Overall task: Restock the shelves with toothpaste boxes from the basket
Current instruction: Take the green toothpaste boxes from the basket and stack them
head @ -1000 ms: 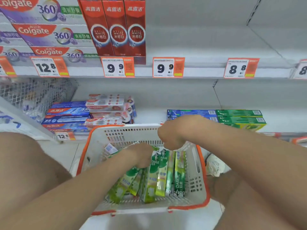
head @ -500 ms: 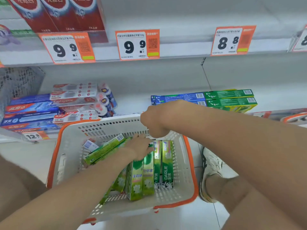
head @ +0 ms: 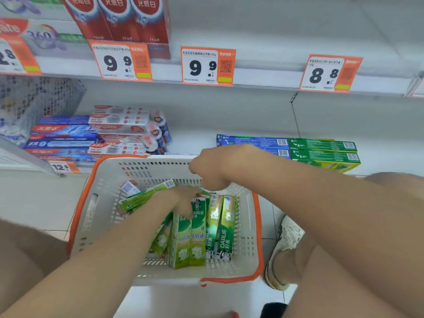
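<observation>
Where the basket stood: the white basket [head: 258, 226] with an orange rim sat on the pale floor, just in front of the lower shelf [head: 195, 143].
Basket contents: green toothpaste boxes [head: 197, 244] stood on end, side by side and leaning slightly; one tilted box [head: 146, 195] lay across the far left part of the basket.
Left hand: the left hand [head: 183, 200] reached into the basket, with its fingers curled over the upper end of one standing box.
Right hand: the right hand [head: 213, 168] hung over the far wall of the basket, with its fingers curled into a fist. Whether it held anything could not be determined.
Lower shelf, right: flat blue boxes [head: 252, 142] and flat green boxes [head: 321, 154] lay stacked, end to end.
Lower shelf, left: blue and white Colgate boxes [head: 68, 138] lay in stacks.
Upper shelf: red boxes [head: 119, 17] stood upright at the left.
Shelf edge: orange price tags [head: 207, 65] read 9.9, 9.9 and 8.8.
Floor, right of basket: a pale shoe [head: 284, 246] was near the basket.
</observation>
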{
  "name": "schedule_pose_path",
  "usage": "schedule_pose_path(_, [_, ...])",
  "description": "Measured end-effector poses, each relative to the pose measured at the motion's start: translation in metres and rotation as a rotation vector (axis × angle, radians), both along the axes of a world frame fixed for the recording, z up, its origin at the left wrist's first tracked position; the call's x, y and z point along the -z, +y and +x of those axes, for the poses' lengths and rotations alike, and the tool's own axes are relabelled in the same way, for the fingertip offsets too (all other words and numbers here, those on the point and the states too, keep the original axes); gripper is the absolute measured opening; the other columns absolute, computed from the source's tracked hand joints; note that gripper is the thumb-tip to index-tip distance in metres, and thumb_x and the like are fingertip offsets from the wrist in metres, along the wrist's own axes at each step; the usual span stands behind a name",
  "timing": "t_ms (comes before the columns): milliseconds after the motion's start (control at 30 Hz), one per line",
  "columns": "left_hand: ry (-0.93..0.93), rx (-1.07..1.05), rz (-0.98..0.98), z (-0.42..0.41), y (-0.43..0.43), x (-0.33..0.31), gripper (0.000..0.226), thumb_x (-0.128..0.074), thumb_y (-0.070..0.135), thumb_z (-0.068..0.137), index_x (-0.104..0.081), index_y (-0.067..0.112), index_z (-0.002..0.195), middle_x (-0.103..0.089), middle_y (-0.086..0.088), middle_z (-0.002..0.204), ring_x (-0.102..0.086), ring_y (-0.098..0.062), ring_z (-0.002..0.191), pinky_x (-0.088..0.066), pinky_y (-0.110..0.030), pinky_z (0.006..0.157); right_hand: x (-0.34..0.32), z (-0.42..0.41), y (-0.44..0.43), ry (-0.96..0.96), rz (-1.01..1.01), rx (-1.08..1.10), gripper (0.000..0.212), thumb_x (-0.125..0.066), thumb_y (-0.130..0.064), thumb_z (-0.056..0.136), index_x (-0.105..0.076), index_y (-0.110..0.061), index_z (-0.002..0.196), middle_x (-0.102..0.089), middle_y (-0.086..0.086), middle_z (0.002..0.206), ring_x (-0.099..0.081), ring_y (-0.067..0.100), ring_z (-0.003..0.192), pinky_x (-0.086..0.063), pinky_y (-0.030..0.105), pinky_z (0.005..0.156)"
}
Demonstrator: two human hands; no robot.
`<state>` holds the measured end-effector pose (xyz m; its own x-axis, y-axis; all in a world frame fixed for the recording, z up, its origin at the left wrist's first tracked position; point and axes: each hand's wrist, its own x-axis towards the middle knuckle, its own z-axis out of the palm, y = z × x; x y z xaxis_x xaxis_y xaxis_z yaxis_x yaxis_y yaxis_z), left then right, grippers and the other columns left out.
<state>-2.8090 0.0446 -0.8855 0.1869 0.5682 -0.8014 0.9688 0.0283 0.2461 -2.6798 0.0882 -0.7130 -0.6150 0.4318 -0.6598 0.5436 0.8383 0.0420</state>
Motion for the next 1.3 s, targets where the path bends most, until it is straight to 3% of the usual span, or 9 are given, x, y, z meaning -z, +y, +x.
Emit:
schedule_pose_path(200, [0.030, -0.095, 0.108, 0.003, -0.026, -0.016, 0.062, -0.076, 0.035, 0.092, -0.049, 0.008, 0.142, -0.057, -0.007, 0.131, -0.059, -0.026, 0.109, -0.054, -0.039, 0.092, -0.004, 0.005, -0.021, -0.008, -0.025, -0.049, 0.043, -0.049, -0.024, 0.103, -0.052, -0.024, 0.146, -0.058, 0.008, 0.133, -0.064, 0.029, 0.103, -0.044, 0.033, 0.061])
schedule_pose_path(367, [-0.089, -0.228, 0.165, -0.011, -0.040, -0.003, 0.088, -0.078, 0.044, 0.084, -0.037, 0.016, 0.156, -0.046, -0.008, 0.151, -0.050, -0.027, 0.135, -0.045, -0.046, 0.114, -0.017, 0.007, -0.022, 0.097, 0.054, -0.008, 0.045, -0.051, -0.033, 0.105, -0.051, -0.019, 0.148, -0.056, 0.011, 0.136, -0.065, 0.028, 0.104, -0.045, 0.033, 0.064])
schedule_pose_path(533, [0.150, -0.051, 0.379, -0.002, -0.043, 0.002, 0.058, -0.065, 0.071, 0.085, -0.063, 0.014, 0.096, -0.044, -0.004, 0.102, -0.041, -0.028, 0.098, -0.037, -0.045, 0.105, -0.014, 0.021, -0.021, 0.064, 0.070, -0.013, 0.044, -0.049, -0.028, 0.104, -0.050, -0.021, 0.147, -0.056, 0.010, 0.135, -0.066, 0.030, 0.107, -0.051, 0.037, 0.072])
schedule_pose_path(667, [0.080, -0.060, 0.339, 0.001, -0.054, -0.003, 0.053, -0.067, 0.065, 0.085, -0.053, 0.018, 0.106, -0.036, -0.006, 0.114, -0.036, -0.031, 0.108, -0.044, -0.049, 0.097, -0.012, 0.033, -0.021, -0.010, 0.079, -0.002, 0.044, -0.047, -0.019, 0.102, -0.051, -0.019, 0.146, -0.057, 0.010, 0.126, -0.059, 0.025, 0.085, -0.039, 0.031, 0.056])
schedule_pose_path(900, [-0.161, -0.235, 0.335, 0.020, -0.069, 0.006, 0.051, -0.075, 0.048, 0.077, -0.039, 0.022, 0.104, -0.044, -0.002, 0.104, -0.051, -0.027, 0.093, -0.047, -0.040, 0.073, -0.014, 0.044, -0.022, 0.029, 0.043, 0.002, 0.050, -0.048, -0.023, 0.104, -0.043, -0.022, 0.153, -0.057, 0.010, 0.135, -0.065, 0.031, 0.108, -0.058, 0.043, 0.088])
schedule_pose_path(1000, [-0.092, -0.137, 0.368, 0.027, -0.083, 0.011, 0.048, -0.064, 0.063, 0.081, -0.040, 0.028, 0.103, -0.040, 0.000, 0.105, -0.042, -0.027, 0.098, -0.047, -0.044, 0.085, -0.014, 0.051, -0.023, 0.058, 0.022, 0.019, 0.049, -0.047, -0.025, 0.105, -0.042, -0.021, 0.154, -0.056, 0.010, 0.139, -0.064, 0.030, 0.111, -0.058, 0.043, 0.091])
schedule_pose_path(1133, [-0.139, -0.198, 0.480, 0.028, -0.094, -0.004, 0.039, -0.069, 0.056, 0.081, -0.045, 0.025, 0.080, -0.043, 0.001, 0.096, -0.047, -0.024, 0.088, -0.043, -0.037, 0.075, -0.014, 0.060, -0.022, 0.007, 0.005, 0.034, 0.046, -0.044, -0.018, 0.105, -0.047, -0.018, 0.150, -0.055, 0.010, 0.137, -0.062, 0.029, 0.109, -0.053, 0.038, 0.079])
schedule_pose_path(1233, [-0.185, -0.363, 0.570, 0.017, -0.077, -0.045, 0.040, -0.077, 0.045, 0.085, -0.047, 0.022, 0.073, -0.052, 0.000, 0.079, -0.051, -0.015, 0.069, -0.035, -0.030, 0.058, -0.017, 0.062, -0.016, -0.036, 0.020, 0.072, 0.038, -0.042, -0.005, 0.100, -0.055, -0.011, 0.135, -0.056, 0.006, 0.105, -0.058, 0.022, 0.080, -0.041, 0.032, 0.060])
schedule_pose_path(1300, [-0.247, -0.484, 0.596, 0.006, -0.063, -0.079, 0.034, -0.079, 0.045, 0.085, -0.058, 0.018, 0.078, -0.063, 0.001, 0.073, -0.061, -0.015, 0.063, -0.049, -0.033, 0.059, -0.024, 0.060, -0.013, -0.017, 0.034, 0.117, 0.031, -0.044, -0.007, 0.101, -0.055, -0.009, 0.129, -0.052, 0.004, 0.096, -0.050, 0.020, 0.072, -0.036, 0.030, 0.056])
